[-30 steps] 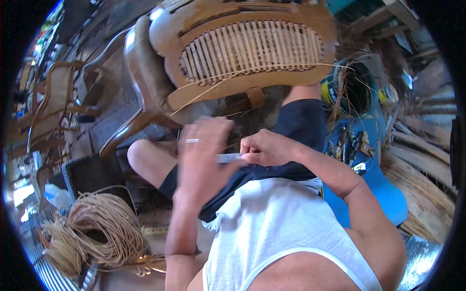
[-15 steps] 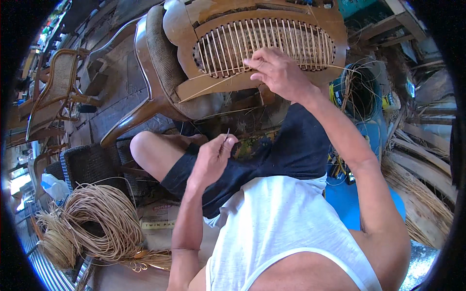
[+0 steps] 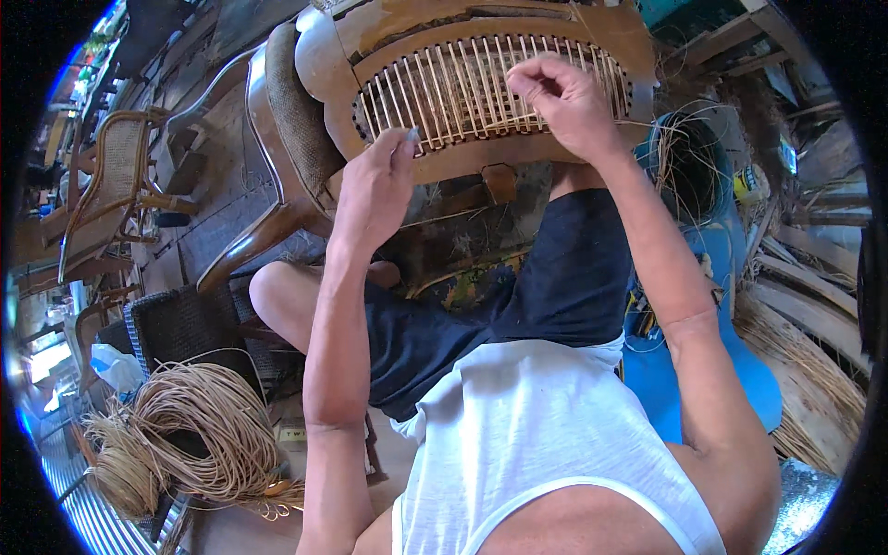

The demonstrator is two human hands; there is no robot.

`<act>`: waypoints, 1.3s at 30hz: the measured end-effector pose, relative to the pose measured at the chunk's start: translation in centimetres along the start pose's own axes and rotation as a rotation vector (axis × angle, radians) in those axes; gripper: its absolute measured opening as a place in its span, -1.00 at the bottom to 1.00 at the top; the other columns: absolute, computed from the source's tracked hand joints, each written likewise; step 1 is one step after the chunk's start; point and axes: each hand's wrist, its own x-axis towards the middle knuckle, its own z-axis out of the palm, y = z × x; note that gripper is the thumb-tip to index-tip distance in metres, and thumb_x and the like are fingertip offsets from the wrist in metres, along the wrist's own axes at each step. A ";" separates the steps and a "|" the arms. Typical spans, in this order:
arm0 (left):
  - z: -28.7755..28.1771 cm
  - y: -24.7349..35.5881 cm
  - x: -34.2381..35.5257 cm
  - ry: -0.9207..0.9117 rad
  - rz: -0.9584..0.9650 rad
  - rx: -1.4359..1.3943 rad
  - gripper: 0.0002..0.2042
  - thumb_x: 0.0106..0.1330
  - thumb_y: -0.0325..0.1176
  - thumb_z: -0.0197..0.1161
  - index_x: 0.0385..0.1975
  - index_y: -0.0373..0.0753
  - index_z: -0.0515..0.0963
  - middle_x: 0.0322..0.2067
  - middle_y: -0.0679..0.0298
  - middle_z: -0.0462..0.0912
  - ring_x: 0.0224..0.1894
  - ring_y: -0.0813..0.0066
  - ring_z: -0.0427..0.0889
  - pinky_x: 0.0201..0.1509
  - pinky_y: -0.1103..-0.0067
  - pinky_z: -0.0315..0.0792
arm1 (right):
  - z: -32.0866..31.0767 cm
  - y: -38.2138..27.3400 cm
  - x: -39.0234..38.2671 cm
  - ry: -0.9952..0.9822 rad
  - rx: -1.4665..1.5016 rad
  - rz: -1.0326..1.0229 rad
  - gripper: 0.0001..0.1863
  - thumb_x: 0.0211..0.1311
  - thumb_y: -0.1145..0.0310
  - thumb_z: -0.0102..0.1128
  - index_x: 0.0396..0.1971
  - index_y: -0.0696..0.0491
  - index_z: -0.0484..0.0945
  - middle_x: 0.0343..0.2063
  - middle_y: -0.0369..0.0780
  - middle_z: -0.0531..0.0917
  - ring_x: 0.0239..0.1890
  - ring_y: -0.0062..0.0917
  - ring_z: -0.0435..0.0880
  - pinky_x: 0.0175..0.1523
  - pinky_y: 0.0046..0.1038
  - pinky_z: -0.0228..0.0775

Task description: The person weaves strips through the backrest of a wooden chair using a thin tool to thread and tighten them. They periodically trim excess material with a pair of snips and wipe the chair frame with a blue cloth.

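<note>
— Starting closest, what to notice?

— Past the white sleeveless cloth shirt (image 3: pixel 536 425) and dark navy cloth shorts (image 3: pixel 435 319), off to the left, spot a thick ring-shaped coil of tan cane (image 3: pixel 231 416), seemingly spare stock.

— And the hands?

— Find the bare left hand (image 3: pixel 375 180) at the lower left edge of the brown, scallop-edged wooden chair back (image 3: pixel 326 69), fingers drawn in narrowly. Notice a small pale glint by the thumb; cannot tell blade from nail. Find the bare right hand (image 3: pixel 575 106) over the right half of the same chair back, thumb and forefinger curled close together; cannot tell about anything pinched between.

— Where to look for progress?

— Just beyond the knees, inside the oval opening. Judge well along in one direction: strung nearly from left edge to right edge with pale tan upright cane strips (image 3: pixel 430 88). Crosswise, make out only one thin loose tan strand (image 3: pixel 636 123), sticking out past the lower right edge; so, seemingly far less done that way.

— And the look?

— Straight, fairly evenly spaced, with dark gaps between. Ringed with small dark holes, framed in smooth brown wood.

— Farther off?

— Toward the left, see a curved brown wooden armchair with a tan woven back (image 3: pixel 116 157), well apart.
</note>
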 end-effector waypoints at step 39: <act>4.5 4.2 10.1 -0.011 -0.257 0.272 -0.69 0.19 -0.13 0.37 -0.33 -0.28 0.80 -0.55 0.10 0.75 -0.44 0.37 0.75 -0.21 0.42 0.60 | -0.9 2.2 -1.4 0.052 0.125 0.169 -0.92 0.40 0.41 0.28 -0.28 0.09 0.64 -0.47 -0.32 0.66 -0.44 -0.73 0.57 -0.31 -0.55 0.46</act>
